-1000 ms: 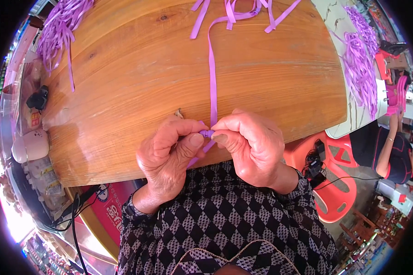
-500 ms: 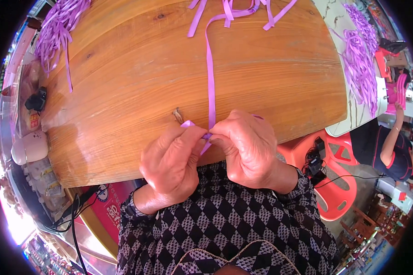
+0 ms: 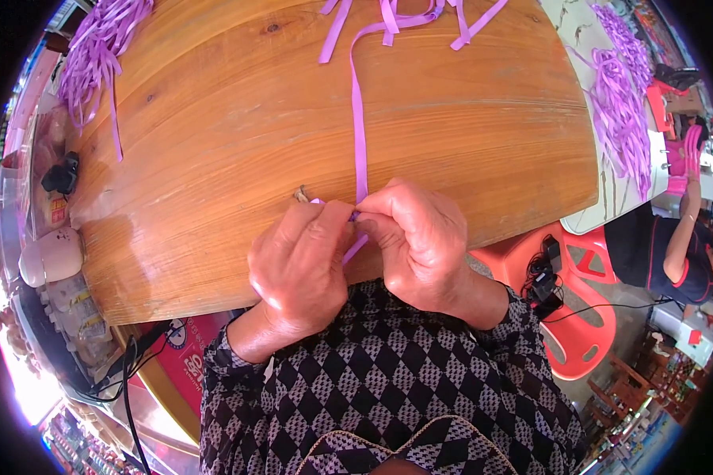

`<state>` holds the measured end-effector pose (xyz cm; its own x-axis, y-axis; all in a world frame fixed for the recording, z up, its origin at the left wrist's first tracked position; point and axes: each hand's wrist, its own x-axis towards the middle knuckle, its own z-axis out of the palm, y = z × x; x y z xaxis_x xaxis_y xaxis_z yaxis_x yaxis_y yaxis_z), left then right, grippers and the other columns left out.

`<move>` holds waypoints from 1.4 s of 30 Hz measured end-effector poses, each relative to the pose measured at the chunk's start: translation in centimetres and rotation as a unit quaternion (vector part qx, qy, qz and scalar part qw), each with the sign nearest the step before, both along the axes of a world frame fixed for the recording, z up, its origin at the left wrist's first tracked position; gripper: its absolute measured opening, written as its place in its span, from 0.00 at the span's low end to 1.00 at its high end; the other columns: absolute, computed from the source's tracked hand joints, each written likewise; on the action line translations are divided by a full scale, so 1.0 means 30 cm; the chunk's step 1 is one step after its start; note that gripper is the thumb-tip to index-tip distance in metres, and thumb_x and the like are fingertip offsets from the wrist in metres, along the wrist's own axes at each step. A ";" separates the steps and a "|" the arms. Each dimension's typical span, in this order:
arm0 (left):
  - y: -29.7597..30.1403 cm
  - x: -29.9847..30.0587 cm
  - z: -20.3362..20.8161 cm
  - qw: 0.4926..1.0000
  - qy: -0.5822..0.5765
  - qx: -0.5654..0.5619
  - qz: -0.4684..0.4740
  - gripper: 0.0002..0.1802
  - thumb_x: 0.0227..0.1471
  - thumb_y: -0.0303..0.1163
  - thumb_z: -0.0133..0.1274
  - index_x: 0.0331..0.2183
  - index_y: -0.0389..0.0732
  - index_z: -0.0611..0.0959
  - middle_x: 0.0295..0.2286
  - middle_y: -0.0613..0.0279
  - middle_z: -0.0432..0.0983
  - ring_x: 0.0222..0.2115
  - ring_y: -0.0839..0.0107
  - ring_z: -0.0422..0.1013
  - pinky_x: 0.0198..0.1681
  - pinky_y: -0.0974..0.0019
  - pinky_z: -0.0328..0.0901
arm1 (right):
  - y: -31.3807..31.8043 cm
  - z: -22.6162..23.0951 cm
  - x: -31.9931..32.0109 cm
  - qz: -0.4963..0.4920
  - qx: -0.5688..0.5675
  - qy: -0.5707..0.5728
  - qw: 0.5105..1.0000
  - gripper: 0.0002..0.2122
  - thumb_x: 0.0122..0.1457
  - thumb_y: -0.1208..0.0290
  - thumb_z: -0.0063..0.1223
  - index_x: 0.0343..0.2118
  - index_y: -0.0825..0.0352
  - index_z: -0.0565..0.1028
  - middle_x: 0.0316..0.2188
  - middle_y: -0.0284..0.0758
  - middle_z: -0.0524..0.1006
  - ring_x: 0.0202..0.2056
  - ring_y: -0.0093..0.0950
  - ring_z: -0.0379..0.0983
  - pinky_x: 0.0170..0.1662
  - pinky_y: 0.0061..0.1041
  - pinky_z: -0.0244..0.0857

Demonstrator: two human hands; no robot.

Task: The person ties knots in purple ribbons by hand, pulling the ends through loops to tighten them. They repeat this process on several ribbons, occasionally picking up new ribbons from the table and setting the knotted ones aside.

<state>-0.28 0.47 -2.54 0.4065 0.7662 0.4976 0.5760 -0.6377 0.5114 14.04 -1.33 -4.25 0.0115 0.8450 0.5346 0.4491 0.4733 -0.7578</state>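
Two hands: the left hand [image 3: 301, 257] and the right hand [image 3: 420, 245] meet over the near edge of the wooden desk [image 3: 238, 142].
Right fingers: thumb and forefinger pressed together, pinching a purple ribbon [image 3: 358, 134].
Left fingers: curled, back of the hand uppermost, tips closed on the ribbon beside the right ones; the thumb is hidden.
Purple ribbon: runs from the far side of the desk down to the fingertips, with a short end slanting out below them; its folds between the fingers are too covered to make out.
Far side: more ribbon strips [image 3: 388, 22] lie near the desk's far edge.
Far left corner: a purple bundle [image 3: 107, 47], one strand trailing toward the person.
Right side: another purple heap [image 3: 619, 119] on a white marbled desk [image 3: 590, 210].
Below that: black adapters [image 3: 543, 273] on an orange-red plastic chair [image 3: 586, 348].
Far right: a co-worker [image 3: 677, 253] in dark clothing.
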 end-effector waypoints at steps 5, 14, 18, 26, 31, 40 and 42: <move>0.002 -0.016 0.013 0.981 -0.113 -0.158 0.010 0.08 0.40 0.23 0.57 0.29 0.37 0.78 0.22 0.62 0.71 0.19 0.68 0.68 0.21 0.71 0.63 | 0.001 0.024 0.003 0.028 -0.004 0.035 0.999 0.05 0.46 0.83 0.54 0.28 0.71 0.71 0.20 0.38 0.72 0.19 0.31 0.67 0.21 0.25 0.59; -0.013 -0.027 0.011 0.902 -0.274 -0.334 -0.019 0.05 0.45 0.22 0.55 0.29 0.35 0.77 0.23 0.60 0.71 0.20 0.71 0.68 0.23 0.73 0.63 | 0.001 0.029 0.020 0.044 0.036 -0.014 0.998 0.07 0.44 0.83 0.56 0.29 0.72 0.72 0.20 0.37 0.72 0.18 0.30 0.65 0.20 0.25 0.57; -0.006 -0.030 0.011 0.974 -0.158 -0.161 -0.019 0.07 0.43 0.22 0.55 0.29 0.36 0.77 0.22 0.60 0.71 0.20 0.68 0.69 0.22 0.71 0.63 | 0.007 0.029 0.015 0.039 0.096 -0.066 0.992 0.10 0.40 0.86 0.55 0.29 0.74 0.71 0.19 0.38 0.71 0.17 0.31 0.64 0.19 0.24 0.55; -0.001 -0.049 0.015 0.996 -0.050 -0.065 -0.037 0.11 0.35 0.21 0.58 0.28 0.37 0.78 0.20 0.59 0.69 0.18 0.63 0.68 0.20 0.68 0.62 | 0.003 0.030 0.018 0.071 0.120 -0.087 0.986 0.17 0.25 0.83 0.48 0.26 0.77 0.71 0.18 0.37 0.68 0.16 0.31 0.61 0.17 0.26 0.51; 0.024 -0.051 0.019 0.989 -0.064 -0.086 -0.097 0.12 0.33 0.19 0.57 0.27 0.36 0.78 0.20 0.58 0.68 0.17 0.62 0.67 0.18 0.67 0.60 | 0.005 0.039 0.024 0.083 0.111 -0.120 0.983 0.17 0.24 0.81 0.48 0.26 0.76 0.71 0.18 0.36 0.66 0.16 0.31 0.62 0.17 0.26 0.51; 0.055 -0.044 0.065 0.921 -0.209 -0.300 -0.137 0.09 0.43 0.23 0.57 0.31 0.34 0.77 0.23 0.59 0.71 0.24 0.72 0.69 0.25 0.73 0.62 | 0.015 0.039 0.030 0.028 0.112 -0.080 0.990 0.10 0.39 0.86 0.55 0.27 0.76 0.72 0.18 0.38 0.69 0.16 0.30 0.63 0.17 0.24 0.54; 0.055 -0.055 0.053 0.929 -0.204 -0.277 -0.136 0.10 0.42 0.24 0.58 0.31 0.34 0.77 0.24 0.59 0.72 0.24 0.71 0.69 0.26 0.73 0.63 | 0.006 0.046 0.031 0.031 0.096 -0.073 0.992 0.09 0.41 0.86 0.56 0.28 0.76 0.72 0.18 0.38 0.70 0.16 0.30 0.64 0.17 0.24 0.54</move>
<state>-1.94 2.12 -0.95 0.4873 0.8469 0.2128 0.1171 -0.3049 0.9452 14.97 -1.15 -2.88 -0.1263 0.7248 0.6773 0.5140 0.6318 -0.5802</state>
